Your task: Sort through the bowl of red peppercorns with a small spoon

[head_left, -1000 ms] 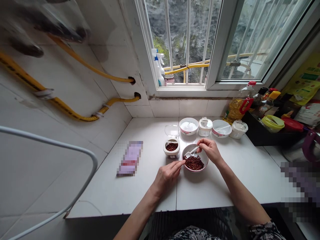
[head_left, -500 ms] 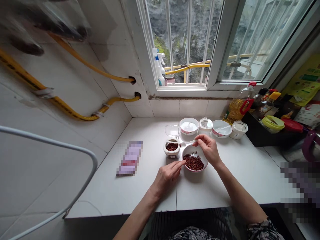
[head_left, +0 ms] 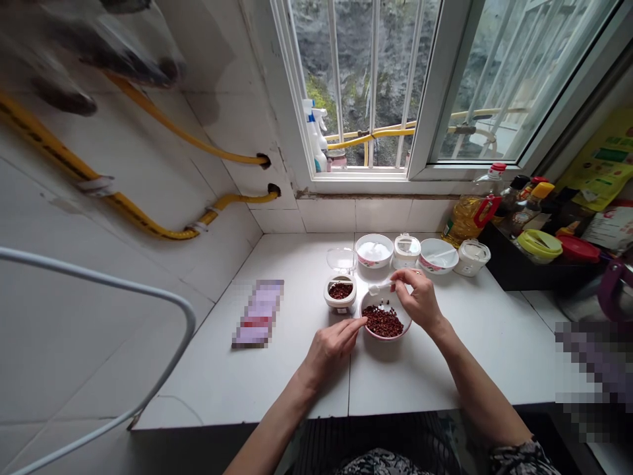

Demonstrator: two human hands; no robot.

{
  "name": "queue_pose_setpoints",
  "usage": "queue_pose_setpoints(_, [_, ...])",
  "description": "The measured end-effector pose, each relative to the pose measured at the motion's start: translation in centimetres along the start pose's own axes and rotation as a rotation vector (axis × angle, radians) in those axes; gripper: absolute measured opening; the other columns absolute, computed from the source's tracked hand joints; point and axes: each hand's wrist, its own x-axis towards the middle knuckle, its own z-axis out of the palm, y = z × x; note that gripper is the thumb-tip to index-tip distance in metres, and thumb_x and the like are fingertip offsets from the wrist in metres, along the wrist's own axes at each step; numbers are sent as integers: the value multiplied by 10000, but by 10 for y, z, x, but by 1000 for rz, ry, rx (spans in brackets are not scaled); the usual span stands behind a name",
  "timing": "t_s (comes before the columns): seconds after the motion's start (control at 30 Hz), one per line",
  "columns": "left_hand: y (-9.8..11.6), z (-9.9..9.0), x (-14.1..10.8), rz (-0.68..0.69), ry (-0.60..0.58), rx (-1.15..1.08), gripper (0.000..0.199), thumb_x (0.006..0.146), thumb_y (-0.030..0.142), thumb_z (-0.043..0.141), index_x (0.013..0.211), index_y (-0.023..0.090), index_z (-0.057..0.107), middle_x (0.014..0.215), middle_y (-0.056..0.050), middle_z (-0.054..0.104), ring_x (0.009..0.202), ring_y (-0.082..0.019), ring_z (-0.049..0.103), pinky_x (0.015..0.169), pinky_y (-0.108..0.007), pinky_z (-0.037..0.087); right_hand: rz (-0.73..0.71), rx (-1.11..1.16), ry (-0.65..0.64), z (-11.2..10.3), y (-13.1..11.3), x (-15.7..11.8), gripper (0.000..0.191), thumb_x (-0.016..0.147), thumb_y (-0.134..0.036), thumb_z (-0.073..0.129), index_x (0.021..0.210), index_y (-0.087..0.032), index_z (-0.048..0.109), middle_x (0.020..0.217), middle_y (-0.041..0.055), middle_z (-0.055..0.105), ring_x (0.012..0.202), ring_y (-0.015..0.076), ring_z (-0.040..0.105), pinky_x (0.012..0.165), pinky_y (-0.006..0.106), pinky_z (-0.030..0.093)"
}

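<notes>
My right hand (head_left: 418, 298) pinches a small white spoon (head_left: 380, 288) by its handle, above the far rim of a white bowl (head_left: 408, 324). The spoon's scoop points left. Reddish-brown dried grains that look like Sichuan peppercorns (head_left: 384, 323) fill the lower part of the bowl. My left hand (head_left: 332, 346) grips the bowl's left rim with its fingertips; its thumb is hidden. Just left of the bowl stands a white seasoning jar (head_left: 340, 305) with its clear lid (head_left: 341, 259) raised, holding the same kind of grains.
Behind stand a bowl of white powder (head_left: 374, 251), a closed jar (head_left: 406, 251), another bowl with a spoon (head_left: 438, 256) and a second jar (head_left: 473, 257). A purple packet (head_left: 258, 313) lies left. An oil bottle (head_left: 469, 208) and a black condiment rack (head_left: 514, 264) stand right.
My right hand has moved the spoon rightward, away from the open jar, to above the bowl's far rim. My left hand stays at the bowl.
</notes>
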Motion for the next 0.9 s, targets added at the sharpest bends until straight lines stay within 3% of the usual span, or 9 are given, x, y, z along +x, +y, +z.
queue_pose_setpoints(0.13, [1,-1,1,-1,-3,-3,350,1000,110,463,1320,193,576,1080,-83,755,913,-161,750,779,-243,619,44,-138,-134,1,17,-5,176,786,-119,516,703,-225,630,631,7,677,652,195,602,855,366,458])
queue_pose_setpoints(0.27, [2,-1,1,2,5,5,356,1003,114,459,1330,203,568,1076,-81,757,903,-163,752,767,-247,622,59,-94,-251,11,20,-9,179,768,-113,507,686,-225,620,650,0,696,651,177,597,874,358,449])
queue_pose_setpoints(0.47, [1,-1,2,3,-1,-3,374,990,97,468,1335,200,567,1075,-79,756,908,-164,750,765,-247,620,168,14,-175,6,20,-6,183,771,-147,490,678,-232,623,587,-5,681,731,202,640,859,353,451])
queue_pose_setpoints(0.7, [1,0,0,5,0,-9,357,985,92,470,1312,188,578,1069,-80,757,904,-161,750,768,-243,619,236,88,-173,5,18,-4,162,746,-170,487,653,-233,605,515,-23,657,621,184,628,834,349,469])
queue_pose_setpoints(0.9, [0,0,-1,4,-2,-12,358,989,97,466,1318,185,575,1076,-86,755,907,-164,749,768,-248,621,447,319,-194,7,19,-5,140,703,-200,471,692,-214,610,517,-27,632,516,158,623,591,264,485])
